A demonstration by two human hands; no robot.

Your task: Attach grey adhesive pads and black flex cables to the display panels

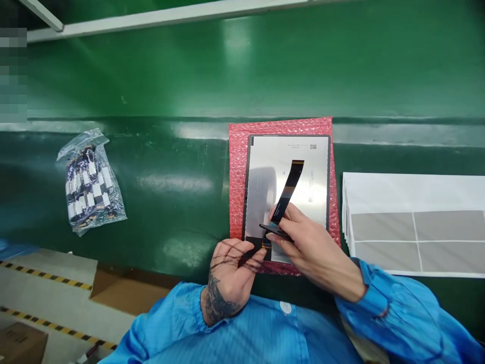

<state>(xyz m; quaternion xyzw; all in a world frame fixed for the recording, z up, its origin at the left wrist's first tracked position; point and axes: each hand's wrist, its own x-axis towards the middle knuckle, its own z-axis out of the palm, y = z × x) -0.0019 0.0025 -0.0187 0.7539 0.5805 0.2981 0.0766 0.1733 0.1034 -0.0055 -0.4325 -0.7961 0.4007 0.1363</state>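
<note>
A flat display panel [265, 177], silver back facing up, lies on a red bubble-wrap sheet [237, 151] on the green belt. A black and orange flex cable [291, 184] rises from the panel's near edge toward the far right. My right hand [314, 253] pinches the cable's lower end and a dark strip above the panel's near edge. My left hand [229, 275] touches the panel's near edge just left of it, thumb by the cable's base.
A clear bag of black flex cables with white tabs [90, 184] lies on the green belt [170, 177] at left. A stack of white sheets with grey rectangles [417, 222] sits at right. Hazard-striped floor and cardboard boxes [22, 341] show at lower left.
</note>
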